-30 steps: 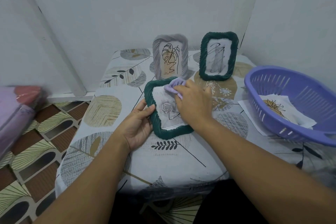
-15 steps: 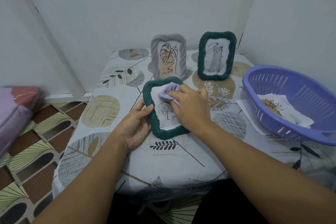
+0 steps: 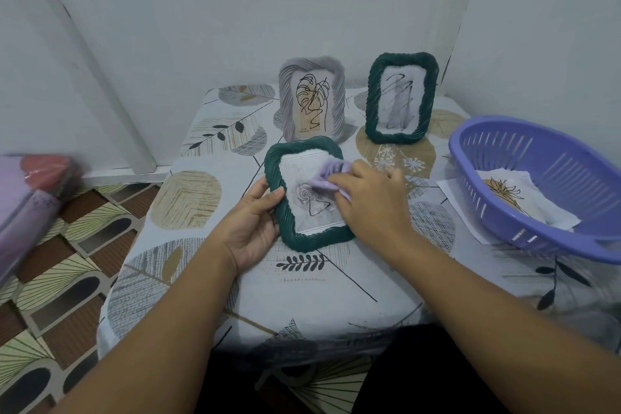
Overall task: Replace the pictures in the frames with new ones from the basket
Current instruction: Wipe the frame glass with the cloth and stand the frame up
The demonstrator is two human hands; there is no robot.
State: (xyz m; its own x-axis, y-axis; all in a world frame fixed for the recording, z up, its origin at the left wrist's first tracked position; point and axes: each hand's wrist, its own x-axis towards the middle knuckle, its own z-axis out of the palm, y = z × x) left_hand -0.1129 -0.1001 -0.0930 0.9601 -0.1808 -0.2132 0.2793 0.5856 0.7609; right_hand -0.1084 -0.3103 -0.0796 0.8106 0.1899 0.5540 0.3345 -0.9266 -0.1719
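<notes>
Faint handwriting shows at the upper left of the glass in the dark green frame [image 3: 307, 193], too small to read; the frame lies flat at the picture's centre, long axis running up-frame and tilted slightly left, showing a rose drawing. The left hand [image 3: 250, 223] grips its left edge, while the right hand [image 3: 366, 198] presses a lilac cloth [image 3: 325, 175] onto the glass. The purple basket [image 3: 551, 158] holding pictures sits at right; a grey frame [image 3: 312, 99] and another green frame [image 3: 401, 97] stand upright behind.

2 upright frames [image 3: 312, 101] [image 3: 401, 98] block rear; basket [image 3: 551, 158] blocks right; bare tablecloth [image 3: 302, 292] near front.
</notes>
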